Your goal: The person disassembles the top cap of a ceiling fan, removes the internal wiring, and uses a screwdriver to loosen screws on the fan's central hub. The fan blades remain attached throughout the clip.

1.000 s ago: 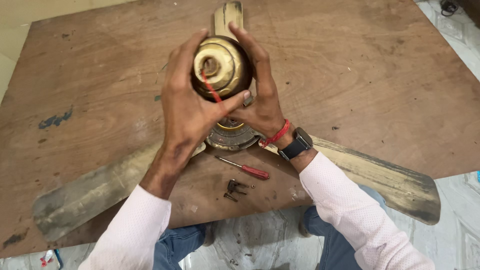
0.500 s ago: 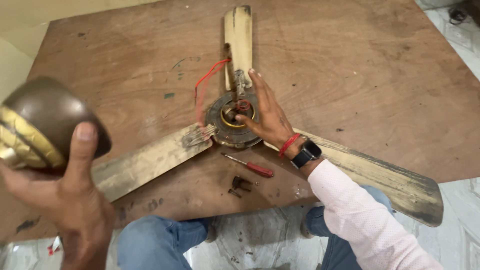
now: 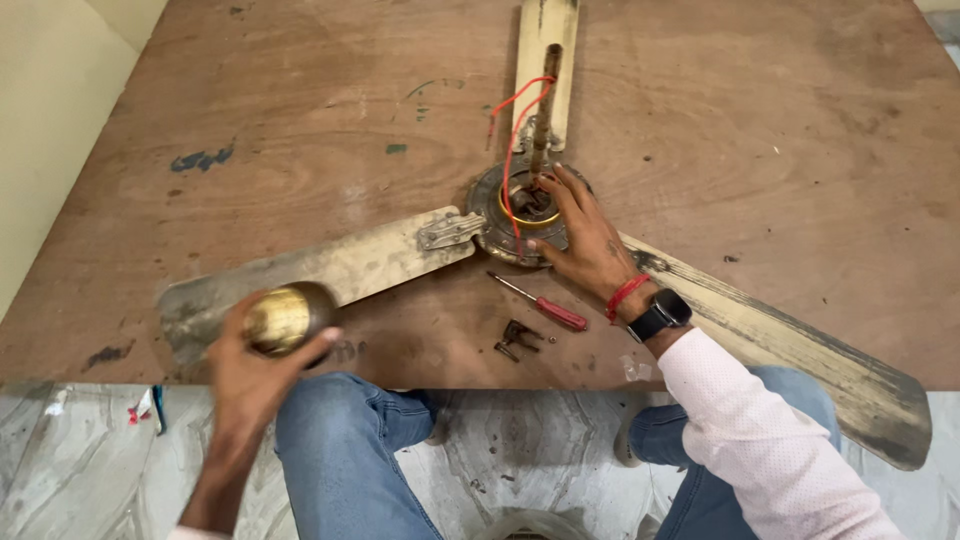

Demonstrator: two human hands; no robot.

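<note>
Left hand (image 3: 250, 375) wrapped round brass cup (image 3: 285, 318), set low over board (image 3: 300, 130) edge beside left blade (image 3: 330, 270), likely parked clear of hub. Screwdriver (image 3: 540, 303) and small clips (image 3: 515, 338) lying within reach. Right hand (image 3: 590, 240) spread open, fingertips pressing hub (image 3: 500, 215), seemingly steadying it. Downrod (image 3: 545, 105) lying lengthwise along far blade (image 3: 545, 30), pointing away.

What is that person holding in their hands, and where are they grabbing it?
The left hand grips a brass-coloured dome cover around its rounded side. The right hand holds nothing; it rests on the fan hub.
</note>
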